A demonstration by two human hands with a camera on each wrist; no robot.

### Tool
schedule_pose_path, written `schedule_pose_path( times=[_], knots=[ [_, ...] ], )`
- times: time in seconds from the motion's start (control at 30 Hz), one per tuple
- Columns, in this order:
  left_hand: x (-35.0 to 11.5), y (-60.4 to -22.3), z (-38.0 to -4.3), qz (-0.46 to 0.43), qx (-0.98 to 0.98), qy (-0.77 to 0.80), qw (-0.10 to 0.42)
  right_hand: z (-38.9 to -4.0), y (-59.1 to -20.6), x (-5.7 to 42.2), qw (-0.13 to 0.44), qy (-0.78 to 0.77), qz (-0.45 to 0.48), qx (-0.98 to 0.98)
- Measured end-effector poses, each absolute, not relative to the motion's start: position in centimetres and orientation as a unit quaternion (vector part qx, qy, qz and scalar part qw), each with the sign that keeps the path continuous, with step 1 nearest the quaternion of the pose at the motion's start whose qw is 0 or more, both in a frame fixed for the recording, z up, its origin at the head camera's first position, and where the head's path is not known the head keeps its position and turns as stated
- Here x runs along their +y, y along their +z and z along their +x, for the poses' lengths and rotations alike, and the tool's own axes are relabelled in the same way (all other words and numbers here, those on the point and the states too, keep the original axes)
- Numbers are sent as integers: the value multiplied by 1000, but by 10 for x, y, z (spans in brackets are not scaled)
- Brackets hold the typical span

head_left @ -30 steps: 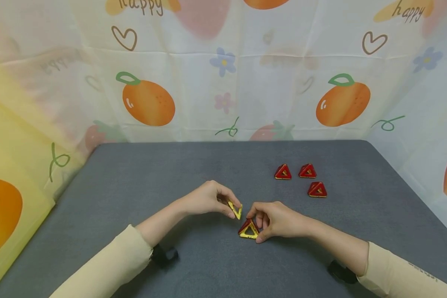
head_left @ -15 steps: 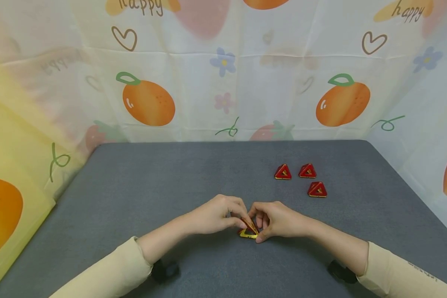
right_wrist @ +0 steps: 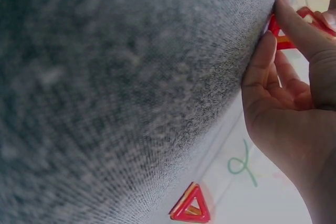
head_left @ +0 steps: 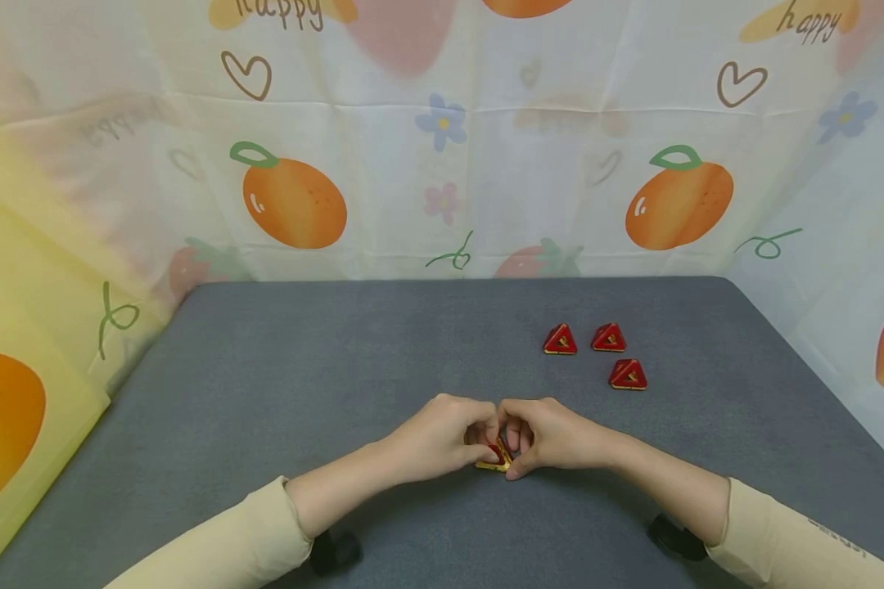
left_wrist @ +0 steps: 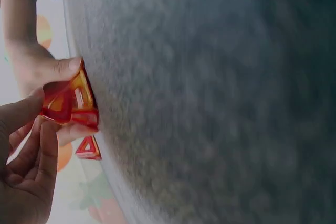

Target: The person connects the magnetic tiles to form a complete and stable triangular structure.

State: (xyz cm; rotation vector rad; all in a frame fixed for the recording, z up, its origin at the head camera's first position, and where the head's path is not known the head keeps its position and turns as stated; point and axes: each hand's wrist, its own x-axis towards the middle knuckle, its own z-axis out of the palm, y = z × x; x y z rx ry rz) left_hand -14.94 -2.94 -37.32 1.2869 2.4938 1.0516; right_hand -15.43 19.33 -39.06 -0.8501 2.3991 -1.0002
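In the head view my left hand (head_left: 442, 438) pinches a red triangular piece (left_wrist: 56, 104) between thumb and fingertips. This piece meets a small red and gold triangular frame shape (head_left: 495, 465) on the table. My right hand (head_left: 563, 433) grips that shape's right side, thumb low and fingers curled behind. From the left wrist view, thumb and finger of the right hand span its gold-edged side (left_wrist: 81, 90). The right wrist view shows a red corner (right_wrist: 282, 41) between the right fingers. The fingers hide much of the shape, so I cannot tell how the pieces join.
Behind the right hand stand three red, gold-edged triangular pyramids: one on the left (head_left: 561, 340), one beside it (head_left: 608, 338), one nearer (head_left: 628, 375). They rest on a grey table (head_left: 324, 343). A printed cloth (head_left: 390, 188) hangs beyond the back edge.
My left hand has come down and right, bringing its triangle from above the table onto the frame shape. The two hands now nearly touch. The right hand has held its place.
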Motion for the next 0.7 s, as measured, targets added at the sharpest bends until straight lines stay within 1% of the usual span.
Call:
schedule_pose_path(
  times=[0.27,0.53,0.7],
  knots=[
    [-24,-378,-148,416,838,346,75,-155,-391,194,193,-351,-305,864],
    [-23,-384,-152,399,839,366,63,-155,-391,194,198,-350,-302,864],
    [-25,-388,-155,370,845,378,79,-155,-392,194,200,-360,-310,857]
  ],
)
